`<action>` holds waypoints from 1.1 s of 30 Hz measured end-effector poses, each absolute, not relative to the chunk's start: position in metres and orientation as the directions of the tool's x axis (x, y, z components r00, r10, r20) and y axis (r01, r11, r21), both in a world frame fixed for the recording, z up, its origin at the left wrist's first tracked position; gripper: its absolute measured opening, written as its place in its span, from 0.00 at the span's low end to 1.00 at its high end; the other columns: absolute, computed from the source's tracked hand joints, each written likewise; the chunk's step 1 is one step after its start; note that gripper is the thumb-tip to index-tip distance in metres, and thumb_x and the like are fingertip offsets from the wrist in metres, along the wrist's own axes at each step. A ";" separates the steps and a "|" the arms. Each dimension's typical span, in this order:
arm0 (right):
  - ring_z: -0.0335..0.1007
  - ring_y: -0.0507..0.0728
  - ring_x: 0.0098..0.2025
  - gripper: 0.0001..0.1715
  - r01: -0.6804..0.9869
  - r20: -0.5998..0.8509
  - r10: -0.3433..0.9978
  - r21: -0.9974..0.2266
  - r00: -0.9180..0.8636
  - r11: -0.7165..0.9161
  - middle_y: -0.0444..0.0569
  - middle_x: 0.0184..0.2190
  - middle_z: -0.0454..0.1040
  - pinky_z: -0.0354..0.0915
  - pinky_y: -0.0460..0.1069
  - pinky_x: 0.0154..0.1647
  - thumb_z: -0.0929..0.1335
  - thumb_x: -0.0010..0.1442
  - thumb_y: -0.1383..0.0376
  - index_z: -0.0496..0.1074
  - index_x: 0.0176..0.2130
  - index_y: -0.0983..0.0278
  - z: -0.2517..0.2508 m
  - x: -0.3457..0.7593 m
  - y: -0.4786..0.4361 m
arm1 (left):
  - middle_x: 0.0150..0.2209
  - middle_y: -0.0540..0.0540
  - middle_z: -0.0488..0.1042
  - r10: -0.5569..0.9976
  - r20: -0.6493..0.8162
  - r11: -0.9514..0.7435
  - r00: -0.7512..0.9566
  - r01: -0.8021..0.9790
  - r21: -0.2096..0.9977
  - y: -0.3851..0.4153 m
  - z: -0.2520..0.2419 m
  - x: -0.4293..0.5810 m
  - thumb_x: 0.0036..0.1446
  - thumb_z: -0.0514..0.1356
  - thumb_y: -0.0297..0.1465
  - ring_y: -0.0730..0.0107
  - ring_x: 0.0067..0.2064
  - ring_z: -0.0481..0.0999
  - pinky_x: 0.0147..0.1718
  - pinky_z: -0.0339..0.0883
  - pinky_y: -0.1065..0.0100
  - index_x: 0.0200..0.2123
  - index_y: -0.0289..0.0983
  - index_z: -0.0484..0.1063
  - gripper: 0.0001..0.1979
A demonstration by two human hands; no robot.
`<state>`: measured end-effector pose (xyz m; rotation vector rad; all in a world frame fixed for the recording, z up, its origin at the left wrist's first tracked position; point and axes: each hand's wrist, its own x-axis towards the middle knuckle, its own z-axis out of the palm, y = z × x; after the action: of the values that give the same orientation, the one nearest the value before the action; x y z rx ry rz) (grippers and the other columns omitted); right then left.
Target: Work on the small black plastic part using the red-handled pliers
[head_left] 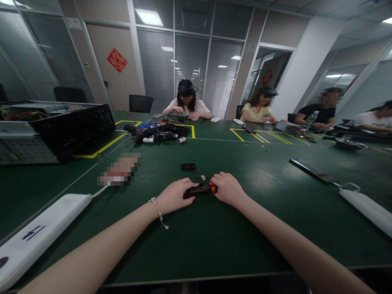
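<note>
My right hand (228, 190) is closed around the red handles of a pair of pliers (203, 188). The dark jaws point left, toward my left hand (177, 196). Between thumb and fingers, my left hand pinches a small black part (189, 192) at the jaws. Whether the jaws bite on it cannot be made out. Just beyond the hands lies a small black plastic piece (188, 166). A tiny beige bit (203, 177) rests on the table beside the pliers.
A black computer case (76, 126) stands at the left, near a pile of cables (159, 132). White power banks (45, 232) lie at both sides, the left one cabled to a phone (119, 169). A metal bowl (350, 143) sits far right. Several people sit across the green table (190, 245).
</note>
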<state>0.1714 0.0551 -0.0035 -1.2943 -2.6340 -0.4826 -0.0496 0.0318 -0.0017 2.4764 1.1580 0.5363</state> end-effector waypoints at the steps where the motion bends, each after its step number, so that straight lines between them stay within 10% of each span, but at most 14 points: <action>1: 0.59 0.55 0.34 0.08 0.794 0.285 0.741 0.213 -0.608 0.569 0.49 0.32 0.69 0.53 0.48 0.33 0.64 0.49 0.65 0.67 0.32 0.65 -0.004 0.171 0.055 | 0.43 0.48 0.66 0.781 0.193 -0.607 0.594 0.647 0.462 0.032 -0.002 -0.050 0.52 0.56 0.34 0.67 0.39 0.68 0.38 0.63 0.67 0.51 0.42 0.61 0.21; 33: 0.60 0.55 0.35 0.09 0.793 0.253 0.751 0.212 -0.609 0.571 0.51 0.33 0.69 0.52 0.48 0.34 0.63 0.49 0.65 0.68 0.33 0.66 0.000 0.172 0.054 | 0.41 0.49 0.66 0.769 0.217 -0.626 0.601 0.643 0.441 0.032 -0.005 -0.050 0.52 0.56 0.34 0.69 0.38 0.68 0.36 0.63 0.69 0.50 0.42 0.62 0.20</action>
<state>0.1716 0.0543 0.0000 -1.3162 -2.6635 -0.4625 -0.0503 0.0323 -0.0047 2.5131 1.1457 0.5615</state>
